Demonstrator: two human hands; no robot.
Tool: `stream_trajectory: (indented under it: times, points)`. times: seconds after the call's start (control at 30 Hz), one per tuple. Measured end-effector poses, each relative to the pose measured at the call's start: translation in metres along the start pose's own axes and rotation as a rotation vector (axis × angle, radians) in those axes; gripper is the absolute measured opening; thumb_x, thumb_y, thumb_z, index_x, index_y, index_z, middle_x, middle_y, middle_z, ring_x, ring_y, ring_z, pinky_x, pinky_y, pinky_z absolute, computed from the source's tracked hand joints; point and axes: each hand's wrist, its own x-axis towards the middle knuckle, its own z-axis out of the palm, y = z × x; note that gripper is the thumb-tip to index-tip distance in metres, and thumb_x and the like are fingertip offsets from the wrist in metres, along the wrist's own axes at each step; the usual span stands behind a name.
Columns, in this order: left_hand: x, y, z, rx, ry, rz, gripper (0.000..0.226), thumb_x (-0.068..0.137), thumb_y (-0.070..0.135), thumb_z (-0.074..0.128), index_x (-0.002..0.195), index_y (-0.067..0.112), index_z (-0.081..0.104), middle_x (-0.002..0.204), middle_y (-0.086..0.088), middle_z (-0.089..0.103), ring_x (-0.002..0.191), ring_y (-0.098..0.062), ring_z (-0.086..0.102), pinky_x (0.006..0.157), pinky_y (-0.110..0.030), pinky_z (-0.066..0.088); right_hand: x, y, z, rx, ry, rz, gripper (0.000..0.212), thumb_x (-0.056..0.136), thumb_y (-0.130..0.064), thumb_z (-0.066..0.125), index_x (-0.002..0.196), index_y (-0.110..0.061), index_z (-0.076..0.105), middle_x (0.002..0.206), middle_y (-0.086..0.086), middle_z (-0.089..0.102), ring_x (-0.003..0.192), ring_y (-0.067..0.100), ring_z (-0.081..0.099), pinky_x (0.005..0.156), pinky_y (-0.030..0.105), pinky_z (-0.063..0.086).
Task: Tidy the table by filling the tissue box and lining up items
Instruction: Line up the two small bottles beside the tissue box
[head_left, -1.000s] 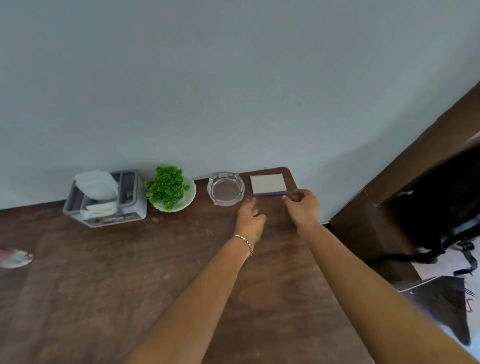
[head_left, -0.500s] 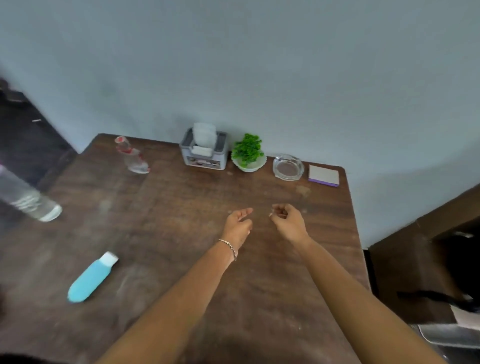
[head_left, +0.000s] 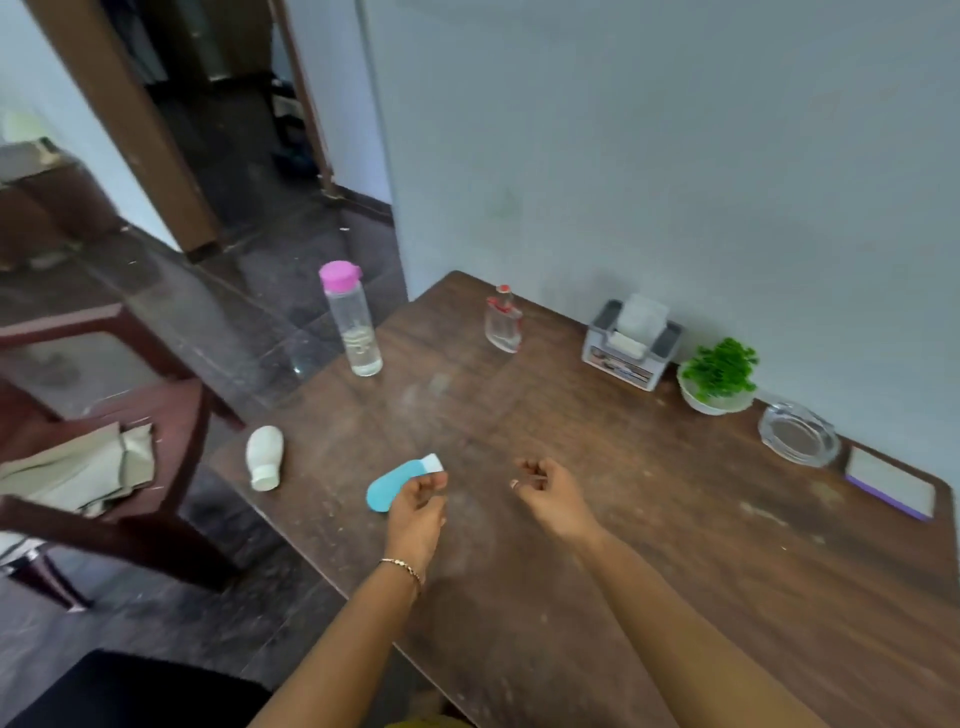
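Lying flat, blue bottle (head_left: 392, 486), cap (head_left: 434, 462) toward wall (head_left: 675, 156), left hand (head_left: 415, 514), right hand (head_left: 553, 496) loosely curled, empty

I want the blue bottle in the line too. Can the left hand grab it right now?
Probably yes. The left hand holds nothing and hovers right beside the blue bottle, which lies flat on the table. Nothing sits between them.

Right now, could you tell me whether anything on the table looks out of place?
Yes: the blue tube and the white bottle lie on their sides near the left edge, far from the tissue box row at the back.
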Motion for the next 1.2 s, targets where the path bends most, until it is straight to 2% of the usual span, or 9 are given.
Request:
stream_trajectory:
  times: [0.07, 0.17, 0.27, 0.3, 0.43, 0.57, 0.8, 0.97, 1.2]
  points:
    - [0.011, 0.005, -0.027, -0.009, 0.074, 0.003, 0.024, 0.086, -0.008, 0.05, 0.095, 0.013, 0.061, 0.098, -0.004, 0.061, 0.07, -0.006, 0.052, 0.059, -0.019, 0.043, 0.004, -0.013, 0.023, -0.067, -0.05, -0.061, 0.033, 0.085, -0.012, 0.066, 0.117, -0.009, 0.062, 0.101, 0.004, 0.062, 0.083, 0.012, 0.054, 0.076, 0.021, 0.043]
    - [0.032, 0.014, -0.063, -0.013, 0.132, 0.005, 0.025, 0.085, -0.01, 0.051, 0.101, 0.007, 0.06, 0.097, -0.004, 0.062, 0.075, -0.007, 0.056, 0.058, -0.017, 0.051, 0.014, -0.031, 0.055, -0.214, -0.105, -0.163, 0.041, 0.081, -0.015, 0.07, 0.121, -0.012, 0.061, 0.12, 0.006, 0.059, 0.105, 0.016, 0.058, 0.091, 0.02, 0.042]
    - [0.059, 0.022, -0.099, 0.065, 0.203, 0.037, 0.013, 0.086, 0.001, 0.056, 0.083, 0.013, 0.061, 0.092, -0.003, 0.066, 0.083, -0.018, 0.06, 0.088, -0.04, 0.053, 0.022, -0.045, 0.082, -0.373, -0.122, -0.241, 0.049, 0.075, -0.022, 0.075, 0.121, -0.016, 0.06, 0.12, 0.005, 0.057, 0.116, 0.02, 0.054, 0.091, 0.023, 0.036]
    - [0.068, 0.026, -0.112, 0.122, 0.232, 0.048, 0.009, 0.085, 0.009, 0.06, 0.079, 0.016, 0.062, 0.088, -0.003, 0.066, 0.082, -0.018, 0.059, 0.09, -0.044, 0.05, 0.024, -0.047, 0.091, -0.4, -0.136, -0.252, 0.052, 0.073, -0.024, 0.076, 0.122, -0.018, 0.059, 0.121, 0.004, 0.056, 0.117, 0.021, 0.052, 0.093, 0.025, 0.037]
    - [0.094, 0.05, -0.153, 0.312, 0.334, 0.078, 0.012, 0.081, 0.028, 0.064, 0.085, 0.016, 0.064, 0.08, 0.001, 0.064, 0.078, -0.019, 0.058, 0.076, -0.03, 0.045, 0.033, -0.055, 0.119, -0.57, -0.157, -0.292, 0.069, 0.07, -0.036, 0.076, 0.133, -0.03, 0.05, 0.14, -0.001, 0.045, 0.132, 0.02, 0.036, 0.111, 0.033, 0.027]
    - [0.117, 0.068, -0.181, 0.371, 0.373, 0.081, 0.008, 0.08, 0.021, 0.063, 0.087, 0.019, 0.065, 0.078, 0.006, 0.061, 0.073, -0.013, 0.057, 0.066, -0.025, 0.041, 0.038, -0.064, 0.134, -0.723, -0.178, -0.289, 0.074, 0.068, -0.043, 0.075, 0.135, -0.041, 0.044, 0.148, -0.006, 0.035, 0.14, 0.02, 0.023, 0.111, 0.041, 0.019]
    - [0.151, 0.059, -0.215, 0.562, 0.412, -0.008, 0.054, 0.07, 0.032, 0.076, 0.118, 0.017, 0.057, 0.124, -0.013, 0.054, 0.117, -0.032, 0.051, 0.097, -0.042, 0.043, 0.045, -0.057, 0.133, -0.774, -0.204, -0.243, 0.068, 0.066, -0.053, 0.075, 0.128, -0.039, 0.052, 0.143, -0.006, 0.039, 0.136, 0.02, 0.026, 0.109, 0.044, 0.022]
    - [0.16, 0.052, -0.217, 0.594, 0.227, -0.106, 0.081, 0.055, 0.039, 0.087, 0.122, 0.01, 0.05, 0.125, -0.013, 0.056, 0.109, -0.033, 0.059, 0.095, -0.045, 0.049, 0.04, -0.054, 0.124, -0.689, -0.096, -0.174, 0.095, 0.059, -0.065, 0.075, 0.14, -0.032, 0.036, 0.131, -0.001, 0.046, 0.12, 0.021, 0.044, 0.099, 0.041, 0.041]
    - [0.157, 0.049, -0.207, 0.595, 0.13, -0.111, 0.07, 0.062, 0.022, 0.085, 0.122, 0.007, 0.052, 0.117, -0.01, 0.059, 0.104, -0.028, 0.059, 0.087, -0.037, 0.05, 0.029, -0.052, 0.128, -0.703, 0.087, -0.009, 0.093, 0.057, -0.06, 0.08, 0.123, -0.013, 0.034, 0.121, 0.006, 0.042, 0.106, 0.027, 0.054, 0.079, 0.037, 0.052]
